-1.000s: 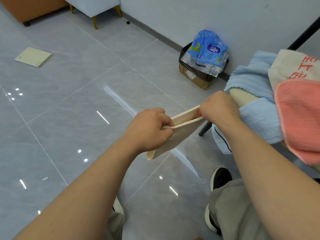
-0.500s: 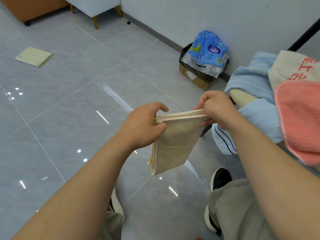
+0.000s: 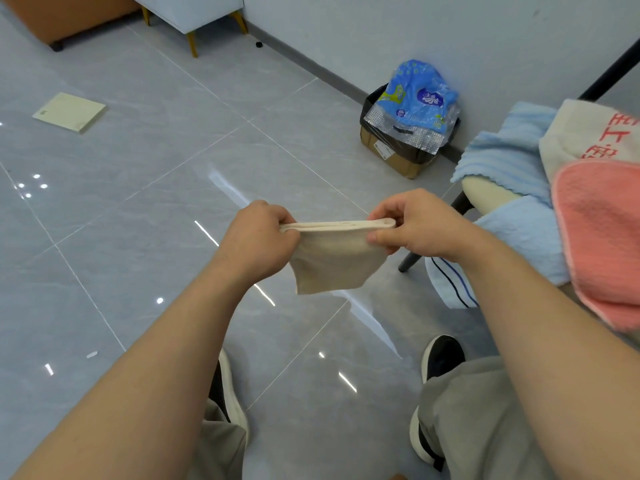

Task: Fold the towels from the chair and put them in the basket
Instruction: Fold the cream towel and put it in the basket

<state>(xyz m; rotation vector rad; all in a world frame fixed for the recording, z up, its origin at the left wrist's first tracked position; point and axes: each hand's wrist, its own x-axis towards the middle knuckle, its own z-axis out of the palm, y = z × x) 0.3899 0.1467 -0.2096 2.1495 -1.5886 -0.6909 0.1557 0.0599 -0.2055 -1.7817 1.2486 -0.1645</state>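
A small beige towel [image 3: 334,261], folded into several layers, hangs in the air above the floor. My left hand [image 3: 259,237] pinches its top left corner and my right hand [image 3: 412,225] pinches its top right corner, so the folded top edge runs level between them. On the chair [image 3: 485,190] at the right lie a light blue towel [image 3: 512,157], a pink towel [image 3: 602,233], a cream towel with red characters [image 3: 595,133] and a white towel with dark stripes [image 3: 450,285] hanging below. No basket shows in this view.
A cardboard box lined with a black bag [image 3: 394,154] holds a blue plastic pack [image 3: 415,98] by the wall. A pale flat card [image 3: 69,111] lies on the grey tiled floor at the left. A white cabinet on gold legs [image 3: 194,12] stands at the back. My shoes [image 3: 440,362] are below.
The beige towel went from a slanted narrow strip to a smaller folded square hanging level. My hands moved apart along its top edge.
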